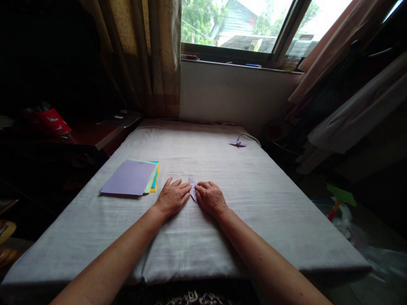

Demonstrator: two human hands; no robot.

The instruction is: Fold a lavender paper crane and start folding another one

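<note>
Spanning most of the head view relayed to my remote post, the cloth-covered surface carries every item listed below; I judge that it serves as a firm backing for handling thin paper. The stack of paper sheets, lilac uppermost with green, blue and yellow edges showing at its right, lies flat to the left of the hands and apart from them, presumably to stay within reach without getting underfoot of the fingers. Next in size, the left hand and right hand rest palm down, close together, with thumbs and forefingers drawn in on one small piece; the left's outer fingers fan out, which I read as bracing. How tightly they grip I cannot tell. The purple paper figure, with its pointed ends, sits alone near the far right corner, probably set there to avoid crushing. Smallest, the folded lilac paper lies between the fingertips, its points directed away from and toward the wearer, an alignment that I think gives each hand one long side to steady.
</note>
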